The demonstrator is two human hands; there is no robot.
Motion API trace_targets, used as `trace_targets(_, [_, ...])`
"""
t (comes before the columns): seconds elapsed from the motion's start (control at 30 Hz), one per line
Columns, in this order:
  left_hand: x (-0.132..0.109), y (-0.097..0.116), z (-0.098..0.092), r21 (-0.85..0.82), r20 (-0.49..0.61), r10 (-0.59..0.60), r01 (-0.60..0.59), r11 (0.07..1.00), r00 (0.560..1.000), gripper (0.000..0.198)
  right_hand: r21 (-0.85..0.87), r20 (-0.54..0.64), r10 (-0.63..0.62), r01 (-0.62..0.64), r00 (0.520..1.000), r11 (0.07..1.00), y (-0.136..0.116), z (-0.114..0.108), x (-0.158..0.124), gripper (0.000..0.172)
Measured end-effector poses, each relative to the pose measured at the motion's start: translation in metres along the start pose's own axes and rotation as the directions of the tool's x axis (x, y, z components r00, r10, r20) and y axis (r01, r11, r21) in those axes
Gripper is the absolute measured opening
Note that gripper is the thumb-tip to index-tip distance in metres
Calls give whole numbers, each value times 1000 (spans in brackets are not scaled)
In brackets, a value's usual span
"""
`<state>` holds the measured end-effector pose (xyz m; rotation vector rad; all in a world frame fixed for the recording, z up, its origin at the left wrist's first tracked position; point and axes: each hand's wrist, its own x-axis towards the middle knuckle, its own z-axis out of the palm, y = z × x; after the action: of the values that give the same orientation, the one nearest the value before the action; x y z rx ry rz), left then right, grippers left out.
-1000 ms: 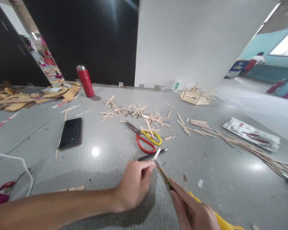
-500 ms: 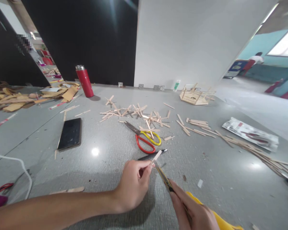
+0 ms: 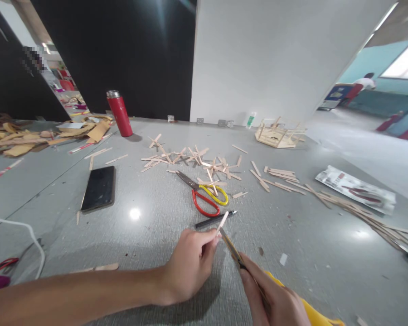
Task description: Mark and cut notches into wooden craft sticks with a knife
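Left hand (image 3: 192, 267) closed, pinching a short wooden stick (image 3: 223, 221), held up over the table (image 3: 149, 244), well in from its far edge. Right hand (image 3: 275, 294) wrapped round a cutter knife (image 3: 231, 247), blade tip at the stick; contact unclear. Containers: red flask (image 3: 120, 115), capped, upright near the far edge, contents hidden. Printed white packet (image 3: 355, 190) flat near the right edge, contents hidden. Open wooden frame (image 3: 284, 141) by the far right corner; something dark within, too small to tell.
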<state>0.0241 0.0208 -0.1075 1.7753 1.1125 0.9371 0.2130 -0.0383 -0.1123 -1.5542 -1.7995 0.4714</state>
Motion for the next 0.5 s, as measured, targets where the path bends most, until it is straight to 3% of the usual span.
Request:
trace_targets(0.1, [0, 0, 1, 26, -11, -7, 7, 1000, 1000, 39, 86, 116, 77, -87, 990, 993, -12, -10, 12, 41])
trace_targets(0.17, [1, 1, 3, 43, -1, 4, -4, 999, 1000, 38, 155, 156, 121, -145, 980, 977, -16, -13, 16, 45])
trace_targets(0.33, [1, 3, 5, 82, -4, -3, 3, 997, 1000, 34, 291, 165, 168, -211, 972, 933, -15, -3, 12, 52])
trace_targets(0.5, [2, 4, 4, 95, -23, -27, 30, 995, 999, 37, 252, 192, 181, -227, 965, 941, -15, 5, 6, 52])
